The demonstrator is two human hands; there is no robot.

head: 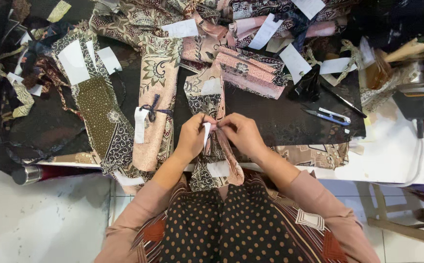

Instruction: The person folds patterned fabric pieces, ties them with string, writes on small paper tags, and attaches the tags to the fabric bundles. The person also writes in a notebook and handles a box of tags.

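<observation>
1. Right now both hands meet at frame centre: left hand point(192, 137) and right hand point(241, 132) pinch a white paper tag point(207, 132) against a folded batik fabric bundle point(211, 104) that runs from the bench point(392, 156) edge down toward the lap.
2. Fingers: both sets narrow, closed on tag and cloth edge, tips nearly touching.
3. Handling, my read: the bundle is light, soft and floppy, with no stiffness and likely to sag or unfold if held at one end. The tag is thin paper and tears easily. Best hold looks like the folded top edge by the tag, pinched, with the hanging tail supported.
4. Left of centre: a beige floral fabric strip point(156, 97) with a tied tag, then a dark olive patterned piece point(100, 109).
5. Upper centre: a pink batik bundle point(251, 70), just above the hands.
6. Right of centre: blue thread snips point(329, 116) and a black pen point(343, 100) on dark cloth, apart from the hands.
7. Clutter: loose white tags and fabric scraps crowd the top of frame; the nearest neighbours almost touch the held bundle.
</observation>
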